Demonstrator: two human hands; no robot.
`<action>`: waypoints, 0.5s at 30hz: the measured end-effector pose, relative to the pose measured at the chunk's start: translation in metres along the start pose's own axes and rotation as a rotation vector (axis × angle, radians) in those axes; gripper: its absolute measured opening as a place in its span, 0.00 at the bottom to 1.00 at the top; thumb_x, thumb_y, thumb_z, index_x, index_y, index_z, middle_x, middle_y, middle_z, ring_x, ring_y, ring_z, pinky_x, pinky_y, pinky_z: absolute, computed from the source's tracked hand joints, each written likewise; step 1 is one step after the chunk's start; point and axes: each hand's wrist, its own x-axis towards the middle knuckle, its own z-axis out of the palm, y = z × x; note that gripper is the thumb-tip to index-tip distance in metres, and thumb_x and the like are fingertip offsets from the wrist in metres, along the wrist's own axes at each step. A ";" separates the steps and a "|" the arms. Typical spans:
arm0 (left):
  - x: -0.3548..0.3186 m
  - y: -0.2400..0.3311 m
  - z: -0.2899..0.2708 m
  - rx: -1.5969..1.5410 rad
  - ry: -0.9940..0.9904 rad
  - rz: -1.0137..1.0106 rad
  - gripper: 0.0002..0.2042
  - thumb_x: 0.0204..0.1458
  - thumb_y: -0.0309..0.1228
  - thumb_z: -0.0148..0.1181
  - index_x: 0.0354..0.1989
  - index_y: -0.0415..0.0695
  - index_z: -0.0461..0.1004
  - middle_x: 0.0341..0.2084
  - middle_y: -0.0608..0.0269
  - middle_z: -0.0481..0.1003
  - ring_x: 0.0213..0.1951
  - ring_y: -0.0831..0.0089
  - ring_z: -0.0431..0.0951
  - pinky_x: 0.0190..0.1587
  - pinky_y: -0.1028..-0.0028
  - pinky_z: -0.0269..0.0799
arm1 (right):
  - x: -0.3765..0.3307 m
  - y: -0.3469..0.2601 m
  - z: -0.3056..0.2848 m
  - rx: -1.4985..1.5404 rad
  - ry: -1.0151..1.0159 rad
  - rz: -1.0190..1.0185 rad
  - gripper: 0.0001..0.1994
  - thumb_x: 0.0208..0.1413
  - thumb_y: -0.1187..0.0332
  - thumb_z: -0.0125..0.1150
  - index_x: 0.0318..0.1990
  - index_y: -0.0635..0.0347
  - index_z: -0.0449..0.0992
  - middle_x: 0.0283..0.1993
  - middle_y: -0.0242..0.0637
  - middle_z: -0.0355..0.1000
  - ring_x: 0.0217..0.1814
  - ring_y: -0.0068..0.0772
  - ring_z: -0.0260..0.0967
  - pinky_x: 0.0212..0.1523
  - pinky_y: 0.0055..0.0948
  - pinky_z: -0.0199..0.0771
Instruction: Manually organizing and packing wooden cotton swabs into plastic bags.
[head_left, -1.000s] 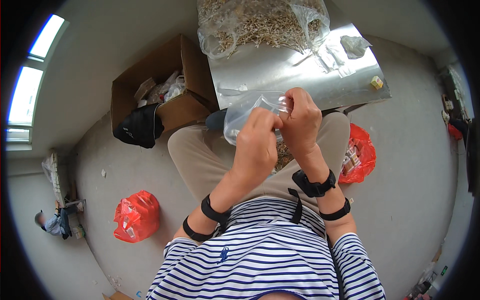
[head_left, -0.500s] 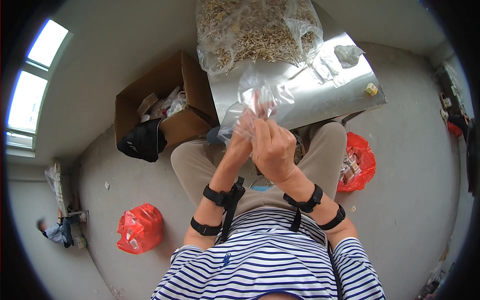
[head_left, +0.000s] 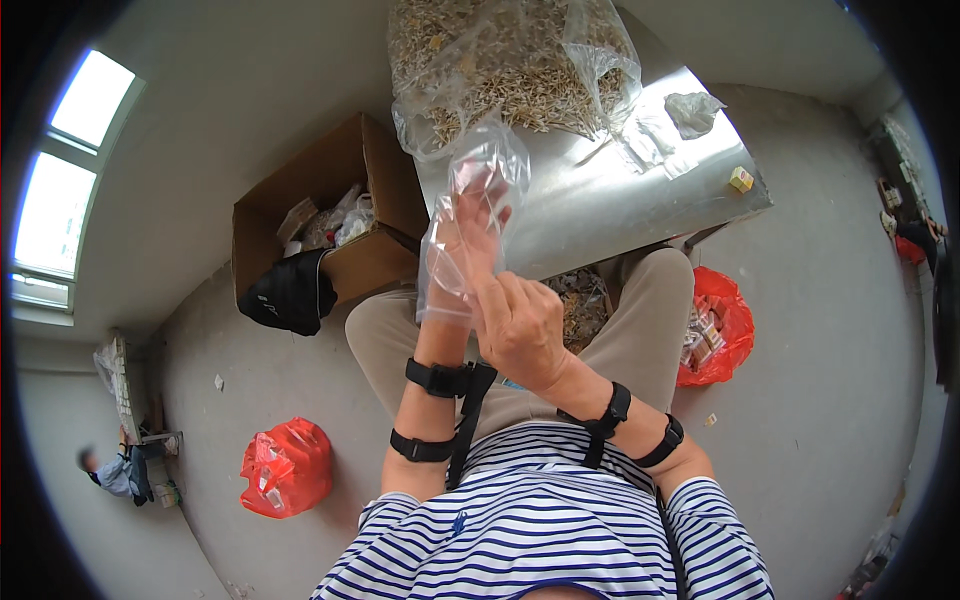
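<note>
A clear plastic bag is drawn over my left hand down past the wrist, and loose film stands beyond the fingertips. Inside it, the left fingers are spread a little and hold nothing; the film's shine blurs their exact shape. My right hand is closed beside the left wrist, its fingers pinching the bag near its lower edge. Both hands are above my lap, at the near edge of the metal table. Farther back on the table lies a large clear sack full of short, thin pale sticks.
A cardboard box with plastic packets stands left of the table; a black cloth hangs over its edge. Red bags sit on the floor either side. Crumpled film and a small yellow box lie on the table.
The bag, bunched around my fingers before, now stretches over the left hand to the wrist. The left hand has reached up and left; the right has slid down toward the left wrist.
</note>
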 end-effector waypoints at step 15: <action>0.010 0.022 0.004 -0.249 -0.133 -0.171 0.39 0.56 0.67 0.44 0.69 0.53 0.57 0.63 0.57 0.62 0.67 0.44 0.56 0.60 0.35 0.57 | 0.010 0.009 -0.029 0.227 -0.015 -0.002 0.20 0.48 0.59 0.69 0.42 0.65 0.74 0.31 0.42 0.71 0.28 0.42 0.68 0.29 0.37 0.69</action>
